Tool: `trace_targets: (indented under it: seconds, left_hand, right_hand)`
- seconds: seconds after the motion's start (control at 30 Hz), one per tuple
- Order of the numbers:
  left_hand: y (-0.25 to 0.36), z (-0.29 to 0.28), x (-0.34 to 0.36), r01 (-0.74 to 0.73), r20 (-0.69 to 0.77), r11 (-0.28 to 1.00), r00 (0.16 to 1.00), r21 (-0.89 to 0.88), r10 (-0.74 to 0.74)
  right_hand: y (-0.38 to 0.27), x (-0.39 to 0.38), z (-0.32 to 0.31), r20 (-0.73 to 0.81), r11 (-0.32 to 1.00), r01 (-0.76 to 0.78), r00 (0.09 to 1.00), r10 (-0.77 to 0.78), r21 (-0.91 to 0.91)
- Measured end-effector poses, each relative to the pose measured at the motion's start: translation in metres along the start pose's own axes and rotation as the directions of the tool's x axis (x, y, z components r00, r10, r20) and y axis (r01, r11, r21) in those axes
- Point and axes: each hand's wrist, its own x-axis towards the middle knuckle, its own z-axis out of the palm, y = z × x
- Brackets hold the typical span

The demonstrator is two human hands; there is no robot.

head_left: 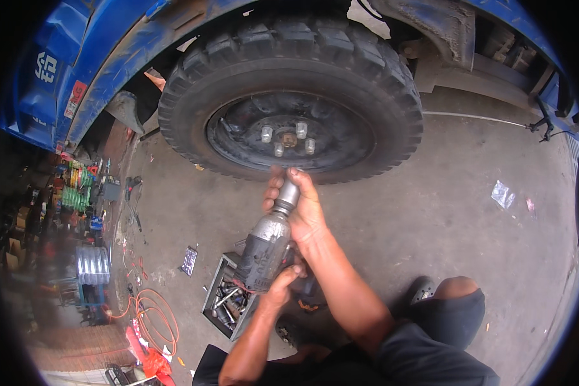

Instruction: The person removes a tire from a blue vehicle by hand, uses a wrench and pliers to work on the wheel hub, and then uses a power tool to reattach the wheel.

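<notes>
A large black tyre [402,116] on a dark steel wheel [238,143] stands in front of me under the blue vehicle. Several bright lug nuts [301,130] ring its rusty hub centre [289,139]. Below the wheel, a grey and black impact wrench [261,257] points up toward the nuts, its end apart from them. My left hand [284,283] is closed around the wrench's handle, which is partly hidden. My right hand [309,215] wraps round the silver socket [288,193] at the wrench's front end, fingers on its far side.
An open toolbox [220,293] of sockets and hand tools lies on the concrete floor by my left forearm. An orange hose [157,315] coils at the lower left, near cluttered shop goods [77,193]. Blue bodywork [103,64] overhangs the wheel. Plastic scrap [502,194] lies at right.
</notes>
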Motion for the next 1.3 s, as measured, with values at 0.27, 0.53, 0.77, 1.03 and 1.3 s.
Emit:
trace_targets:
  seconds: [0.27,0.53,0.77,1.03,1.3]
  left_hand:
    - [-0.020,0.039,0.004,-0.134,-0.082,0.975,0.989,-0.178,0.121]
    - [-0.004,0.071,0.000,-0.268,-0.314,0.904,0.935,-0.333,0.161]
    - [0.017,0.092,0.002,-0.543,-0.523,0.833,0.743,-0.104,0.418]
    - [-0.008,0.055,0.029,-0.218,-0.346,0.910,0.934,-0.353,0.089]
    - [0.009,0.075,0.061,-0.464,-0.385,0.881,0.800,0.091,0.460]
  right_hand:
    - [-0.007,-0.008,0.001,-0.152,0.928,-0.046,0.988,-0.012,-0.370]
    - [-0.001,-0.007,-0.003,-0.158,0.941,-0.031,0.987,-0.024,-0.336]
    - [-0.003,0.000,0.006,-0.156,0.956,0.046,0.983,-0.095,-0.290]
    - [-0.015,0.009,0.003,-0.101,0.930,-0.031,0.995,-0.007,-0.365]
    - [-0.030,0.032,0.008,-0.218,0.854,-0.080,0.975,-0.040,-0.515]
